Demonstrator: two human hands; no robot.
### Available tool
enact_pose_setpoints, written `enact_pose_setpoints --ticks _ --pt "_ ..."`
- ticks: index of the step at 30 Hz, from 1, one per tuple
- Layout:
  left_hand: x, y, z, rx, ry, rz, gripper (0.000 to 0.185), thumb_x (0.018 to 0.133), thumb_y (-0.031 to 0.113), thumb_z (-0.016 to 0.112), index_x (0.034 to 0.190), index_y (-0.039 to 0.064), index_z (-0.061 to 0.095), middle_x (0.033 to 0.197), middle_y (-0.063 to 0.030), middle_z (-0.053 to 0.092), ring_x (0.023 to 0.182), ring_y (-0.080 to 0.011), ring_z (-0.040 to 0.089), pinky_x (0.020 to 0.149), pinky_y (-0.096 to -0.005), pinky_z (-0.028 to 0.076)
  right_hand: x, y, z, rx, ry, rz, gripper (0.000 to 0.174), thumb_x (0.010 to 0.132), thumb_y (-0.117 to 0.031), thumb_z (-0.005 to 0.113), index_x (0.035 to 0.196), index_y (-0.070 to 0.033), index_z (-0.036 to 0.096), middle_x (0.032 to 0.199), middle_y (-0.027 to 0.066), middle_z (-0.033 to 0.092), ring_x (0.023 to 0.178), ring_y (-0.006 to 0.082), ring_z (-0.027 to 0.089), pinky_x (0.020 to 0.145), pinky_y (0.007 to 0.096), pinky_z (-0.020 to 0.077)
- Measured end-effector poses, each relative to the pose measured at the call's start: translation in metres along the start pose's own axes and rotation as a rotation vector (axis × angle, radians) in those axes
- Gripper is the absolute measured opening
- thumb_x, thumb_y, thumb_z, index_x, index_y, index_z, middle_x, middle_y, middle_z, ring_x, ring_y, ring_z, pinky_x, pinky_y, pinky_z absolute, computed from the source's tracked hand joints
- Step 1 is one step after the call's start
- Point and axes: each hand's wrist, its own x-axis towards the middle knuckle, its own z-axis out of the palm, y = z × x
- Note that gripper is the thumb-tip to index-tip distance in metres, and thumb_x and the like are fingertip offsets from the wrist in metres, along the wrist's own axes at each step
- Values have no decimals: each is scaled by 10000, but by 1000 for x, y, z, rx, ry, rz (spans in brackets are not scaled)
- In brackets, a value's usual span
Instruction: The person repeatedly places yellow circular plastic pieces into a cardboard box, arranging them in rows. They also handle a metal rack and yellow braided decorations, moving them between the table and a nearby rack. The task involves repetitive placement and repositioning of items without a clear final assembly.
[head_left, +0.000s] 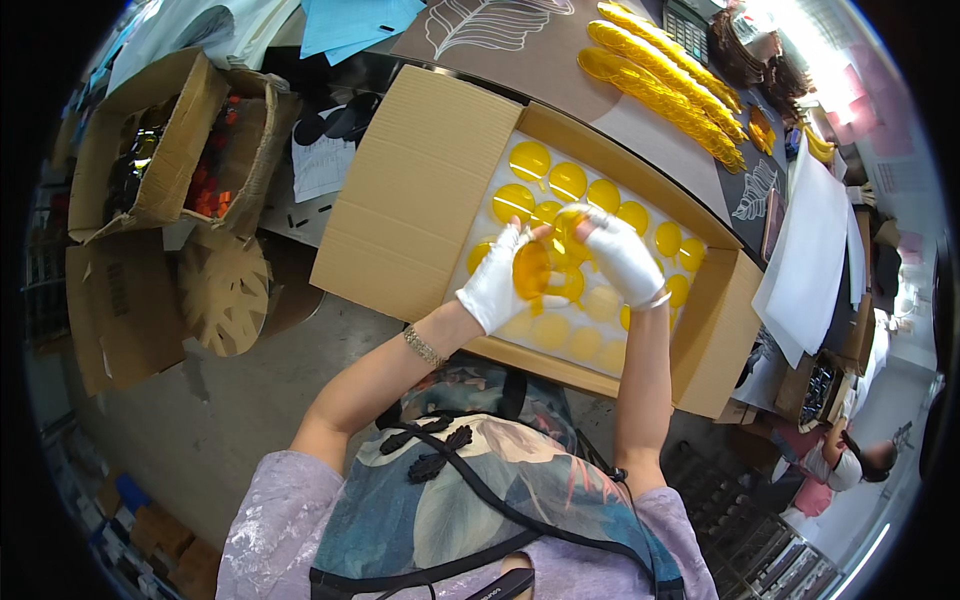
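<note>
In a white fingertip-less glove, my left hand (496, 281) holds an amber-yellow round plastic lens (532, 271) with a small tab, its face turned towards me. My right hand (621, 251), gloved the same way, pinches a yellow lens (571, 219) close beside it. Both hands are over an open cardboard box (637, 161). Inside it, many yellow round lenses (529, 160) lie in rows on a white sheet; some near the front edge look paler, as if under a translucent layer. The hands hide the middle of the box.
Long stacks of yellow lenses (660, 86) lie on the table (555, 82) behind the box. Left stand cartons with dark pieces (139, 157) and red pieces (214, 169). A calculator (686, 34) is at the back. Another person (840, 461) is at the far right.
</note>
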Motion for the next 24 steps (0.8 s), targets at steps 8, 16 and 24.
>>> enact_pose_setpoints --ticks 8,16,24 --pt "27 -57 10 -252 -167 286 358 1062 382 348 1141 107 562 1123 -103 640 1056 -248 630 886 -466 550 -104 -8 32 -948 254 -17 301 829 -327 729 868 -31 690 811 170 644 788 351 634 712 422 510" --pt "27 -83 11 156 -125 200 223 1042 222 429 1173 89 549 1213 -107 615 1097 -233 607 972 -411 505 -150 3 38 -873 313 189 194 814 -239 702 882 -61 739 792 175 677 745 350 672 684 383 544" --pt "14 76 -30 346 -44 836 387 1072 303 373 1127 -8 598 1087 -194 677 1064 -297 650 1000 -445 494 -128 60 79 -936 214 16 174 812 -228 644 782 -87 742 753 170 675 732 364 671 689 443 546"
